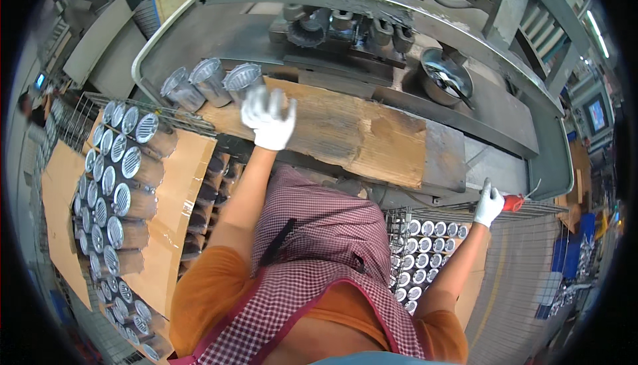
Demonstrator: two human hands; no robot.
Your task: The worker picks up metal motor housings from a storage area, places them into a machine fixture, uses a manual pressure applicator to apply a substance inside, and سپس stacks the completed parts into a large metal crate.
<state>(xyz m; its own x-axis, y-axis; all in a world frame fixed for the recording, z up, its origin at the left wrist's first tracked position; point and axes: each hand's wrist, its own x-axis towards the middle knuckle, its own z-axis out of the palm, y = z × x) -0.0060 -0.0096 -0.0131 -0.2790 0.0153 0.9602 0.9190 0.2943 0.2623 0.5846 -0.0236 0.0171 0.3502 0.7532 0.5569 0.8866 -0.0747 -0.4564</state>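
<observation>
My left hand (269,118), in a white glove, is raised over the cardboard-covered bench (332,124) with its fingers apart. Just behind its fingertips stands a grey ribbed metal cup (241,80), the rightmost in a row with two more metal cups (210,80). Whether the fingertips touch the cup I cannot tell; they are slightly blurred. Out to the right, my gloved right hand (490,205) is closed at the edge of a wire basket. From it sticks a red tool (513,203) with a thin metal tip; the grip itself is mostly hidden.
Ahead sits a machine with a row of metal fixtures (342,27) under a grey frame. A metal bowl (445,76) with a dark-handled tool stands at its right. Many finned cylindrical parts (121,199) are stacked on cardboard to my left, and more parts (425,245) fill a basket at right.
</observation>
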